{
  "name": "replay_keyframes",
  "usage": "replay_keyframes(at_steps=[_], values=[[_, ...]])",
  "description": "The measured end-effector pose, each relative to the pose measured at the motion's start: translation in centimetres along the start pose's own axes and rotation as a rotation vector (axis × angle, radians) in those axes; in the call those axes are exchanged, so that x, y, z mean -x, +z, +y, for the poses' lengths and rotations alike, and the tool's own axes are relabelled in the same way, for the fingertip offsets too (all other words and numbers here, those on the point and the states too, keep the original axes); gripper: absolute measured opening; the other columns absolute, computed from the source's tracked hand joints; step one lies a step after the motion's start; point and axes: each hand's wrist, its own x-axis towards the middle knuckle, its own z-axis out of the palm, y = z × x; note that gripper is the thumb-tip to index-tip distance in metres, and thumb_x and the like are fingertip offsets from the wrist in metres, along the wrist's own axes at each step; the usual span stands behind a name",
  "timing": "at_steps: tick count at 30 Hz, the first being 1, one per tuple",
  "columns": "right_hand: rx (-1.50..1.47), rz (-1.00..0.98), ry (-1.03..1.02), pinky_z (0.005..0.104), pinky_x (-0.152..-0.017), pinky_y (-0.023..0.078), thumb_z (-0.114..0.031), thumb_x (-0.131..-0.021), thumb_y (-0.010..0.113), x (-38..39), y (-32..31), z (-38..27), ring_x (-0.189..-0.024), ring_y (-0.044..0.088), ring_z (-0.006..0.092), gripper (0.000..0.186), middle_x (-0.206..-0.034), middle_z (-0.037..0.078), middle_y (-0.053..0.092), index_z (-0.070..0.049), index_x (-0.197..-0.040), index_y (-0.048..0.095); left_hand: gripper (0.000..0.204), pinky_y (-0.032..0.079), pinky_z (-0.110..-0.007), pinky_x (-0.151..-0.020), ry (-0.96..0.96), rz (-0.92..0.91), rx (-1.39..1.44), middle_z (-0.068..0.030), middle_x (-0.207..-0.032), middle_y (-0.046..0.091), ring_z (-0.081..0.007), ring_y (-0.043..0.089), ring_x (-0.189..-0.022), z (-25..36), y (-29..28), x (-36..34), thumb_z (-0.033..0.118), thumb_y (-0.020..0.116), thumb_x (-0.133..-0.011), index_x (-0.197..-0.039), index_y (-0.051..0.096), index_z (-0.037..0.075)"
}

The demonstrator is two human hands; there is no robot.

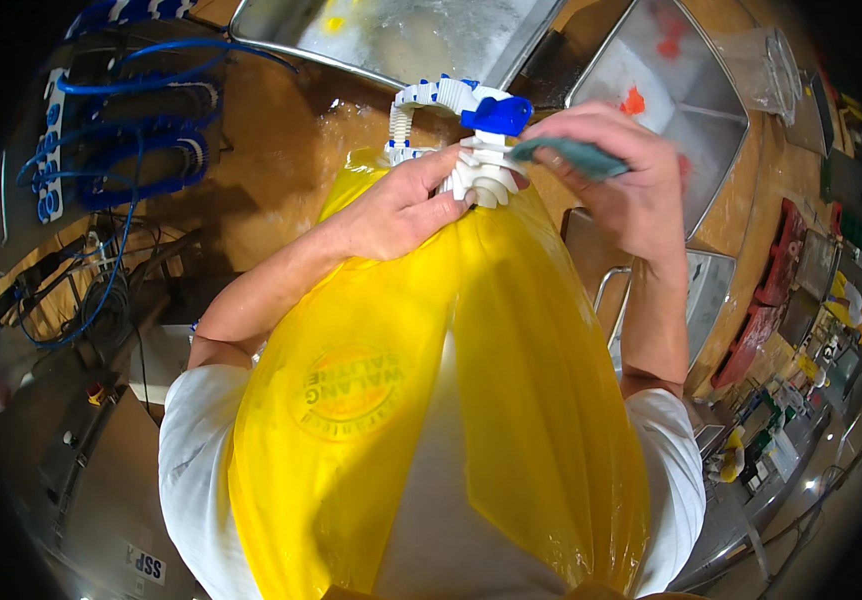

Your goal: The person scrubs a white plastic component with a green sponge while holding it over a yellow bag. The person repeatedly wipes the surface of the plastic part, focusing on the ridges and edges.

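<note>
My left hand (421, 205) is closed round a white ribbed plastic part (481, 170), one end of a curved white segmented piece with blue bits (436, 95). A blue plastic fitting (496, 115) sits on top of the held part. My right hand (626, 170) is closed on a dark green pad (581, 157), slightly blurred, beside the white part. A yellow plastic apron (551, 400) covers my front, just below both hands.
Metal basins (291, 30), (711, 175) with wet contents stand ahead and right. Blue hoses (126, 85) and looped blue-and-white pieces (151, 180) are at left, above black cables (111, 310). Red objects (781, 260) line the right side, over the brown floor (301, 160).
</note>
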Motion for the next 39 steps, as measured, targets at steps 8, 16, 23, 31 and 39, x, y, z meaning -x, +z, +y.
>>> replay_keyframes(at_steps=[8, 16, 23, 31, 39], values=[[0.195, -0.070, -0.075, 0.0380, -0.081, 0.057, 0.003, -0.070, 0.083, -0.4, 2.5, 0.3, -0.093, 0.072, 0.0289, 0.040, -0.101, 0.005, 0.077, -0.011, -0.107, 0.079, 0.032, 0.043, -0.047, -0.101, 0.105, -0.157, -0.326, -0.0154, -0.112, 0.062, -0.0362, 0.059, -0.106, 0.0, -1.5, 0.0, 0.024, 0.052, -0.102, -0.126, 0.059, 0.005], [0.134, 0.008, 0.003, 0.0349, -0.083, 0.059, 0.004, -0.073, 0.084, 0.1, 0.9, -0.7, -0.091, 0.074, 0.0258, 0.038, -0.101, 0.008, 0.077, -0.006, -0.109, 0.078, 0.036, 0.040, -0.048, -0.107, 0.197, -0.030, -0.367, -0.0145, -0.119, 0.064, -0.0355, 0.059, -0.113, -1.2, -1.1, 0.3, 0.027, 0.055, -0.104, -0.131, 0.061, 0.005], [0.268, -0.015, -0.219, 0.0369, -0.085, 0.056, -0.001, -0.069, 0.086, -0.1, 3.0, -0.9, -0.096, 0.072, 0.0293, 0.045, -0.107, 0.008, 0.074, -0.008, -0.113, 0.078, 0.038, 0.040, -0.048, -0.107, 0.176, -0.021, -0.364, -0.0169, -0.128, 0.064, -0.0381, 0.058, -0.119, -1.2, -1.1, 0.1, 0.024, 0.056, -0.102, -0.134, 0.060, 0.004], [0.283, 0.042, -0.266, 0.0415, -0.078, 0.047, -0.004, -0.067, 0.083, 1.7, 3.8, 1.1, -0.090, 0.065, 0.0272, 0.047, -0.103, 0.001, 0.070, -0.019, -0.112, 0.081, 0.033, 0.041, -0.050, -0.105, 0.225, -0.035, -0.393, -0.0165, -0.125, 0.065, -0.0404, 0.058, -0.118, -1.4, -1.4, 0.4, 0.018, 0.057, -0.098, -0.128, 0.062, 0.004], [0.195, -0.063, -0.315, 0.0357, -0.082, 0.048, -0.006, -0.074, 0.083, -0.2, 4.3, 2.2, -0.091, 0.064, 0.0233, 0.037, -0.101, -0.002, 0.072, -0.018, -0.108, 0.084, 0.029, 0.048, -0.047, -0.103, 0.041, -0.234, -0.217, -0.0127, -0.122, 0.067, -0.0371, 0.063, -0.113, -0.9, -2.2, 0.1, 0.015, 0.055, -0.102, -0.129, 0.064, 0.008]])
